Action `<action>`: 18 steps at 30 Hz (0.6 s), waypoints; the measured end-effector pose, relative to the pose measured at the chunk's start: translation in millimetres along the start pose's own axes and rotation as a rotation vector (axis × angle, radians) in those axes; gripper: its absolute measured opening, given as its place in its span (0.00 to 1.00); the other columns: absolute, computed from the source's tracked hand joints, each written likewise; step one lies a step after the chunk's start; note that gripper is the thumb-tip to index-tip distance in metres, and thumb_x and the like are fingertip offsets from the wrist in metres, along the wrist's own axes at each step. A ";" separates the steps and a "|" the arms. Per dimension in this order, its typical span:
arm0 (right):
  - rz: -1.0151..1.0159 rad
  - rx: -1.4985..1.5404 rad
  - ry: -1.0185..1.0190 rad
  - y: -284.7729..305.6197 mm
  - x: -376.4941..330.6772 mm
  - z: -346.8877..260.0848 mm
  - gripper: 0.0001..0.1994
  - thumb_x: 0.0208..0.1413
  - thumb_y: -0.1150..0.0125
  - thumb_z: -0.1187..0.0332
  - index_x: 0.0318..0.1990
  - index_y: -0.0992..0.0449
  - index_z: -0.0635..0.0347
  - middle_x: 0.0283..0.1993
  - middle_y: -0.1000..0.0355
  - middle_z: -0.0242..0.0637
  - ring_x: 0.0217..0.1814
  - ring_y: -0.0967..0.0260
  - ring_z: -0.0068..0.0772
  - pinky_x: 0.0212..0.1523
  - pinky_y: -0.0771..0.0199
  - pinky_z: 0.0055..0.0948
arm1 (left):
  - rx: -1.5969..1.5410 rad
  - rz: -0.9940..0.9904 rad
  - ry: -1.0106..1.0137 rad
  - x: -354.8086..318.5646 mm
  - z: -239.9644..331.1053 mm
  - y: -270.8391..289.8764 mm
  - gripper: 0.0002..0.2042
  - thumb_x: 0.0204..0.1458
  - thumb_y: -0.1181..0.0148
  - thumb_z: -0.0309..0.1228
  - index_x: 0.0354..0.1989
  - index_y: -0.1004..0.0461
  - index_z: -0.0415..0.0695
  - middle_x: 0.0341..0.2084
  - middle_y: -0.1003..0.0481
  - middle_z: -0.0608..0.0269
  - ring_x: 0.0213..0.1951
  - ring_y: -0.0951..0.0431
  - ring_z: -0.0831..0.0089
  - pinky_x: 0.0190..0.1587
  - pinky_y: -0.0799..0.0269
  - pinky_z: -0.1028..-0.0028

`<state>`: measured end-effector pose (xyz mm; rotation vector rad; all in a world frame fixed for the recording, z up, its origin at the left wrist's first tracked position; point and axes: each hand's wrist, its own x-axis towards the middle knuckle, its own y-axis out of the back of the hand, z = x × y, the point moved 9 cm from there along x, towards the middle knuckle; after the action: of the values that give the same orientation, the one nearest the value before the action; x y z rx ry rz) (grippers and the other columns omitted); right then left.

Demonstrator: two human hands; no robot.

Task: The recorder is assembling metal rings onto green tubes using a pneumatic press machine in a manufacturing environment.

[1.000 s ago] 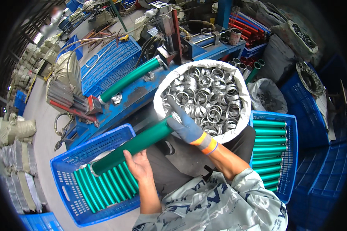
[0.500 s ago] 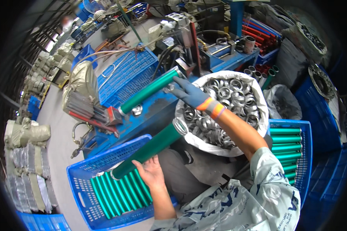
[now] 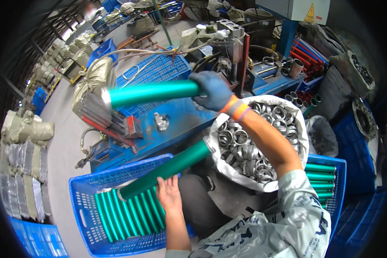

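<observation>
My right hand (image 3: pixel 213 91), in a grey-blue glove with an orange cuff, is closed round the right end of a shiny green tube (image 3: pixel 152 93). That tube hangs above the blue machine bench (image 3: pixel 180 129), its far end smeared by motion. My bare left hand (image 3: pixel 170 194) supports a second green tube (image 3: pixel 165 171) from below, thumb and fingers against its underside. This tube slants over the left blue crate (image 3: pixel 78 202), with a metal ring on its upper end beside the white sack (image 3: pixel 217 165). Green tubes (image 3: pixel 129 215) lie side by side in the crate.
Loose metal rings (image 3: pixel 249 146) fill the white sack. At the right, another blue crate (image 3: pixel 342 185) holds green tubes. A red-edged metal fixture (image 3: pixel 133 127) and an upright press (image 3: pixel 236 56) sit on the bench. Behind it lies a blue mesh crate (image 3: pixel 159 69).
My right hand has closed on the upper tube and lifted it off the bench fixture. The view has shifted slightly. My left hand keeps its tube over the crate.
</observation>
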<state>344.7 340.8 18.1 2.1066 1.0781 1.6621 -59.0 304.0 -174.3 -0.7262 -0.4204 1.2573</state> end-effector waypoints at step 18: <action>0.551 0.521 -0.841 320.1 -417.0 -42.7 0.39 0.46 0.22 0.60 0.68 0.21 0.67 0.43 0.20 0.40 0.43 0.21 0.33 0.46 0.18 0.34 | 0.156 0.192 0.280 306.1 -230.9 -130.6 0.39 0.66 0.20 0.48 0.77 0.30 0.37 0.70 0.21 0.43 0.74 0.22 0.42 0.77 0.28 0.42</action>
<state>399.5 -174.3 -80.9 3.1833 0.7082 0.4436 268.5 519.0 -277.2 -0.8089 -0.0231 1.3275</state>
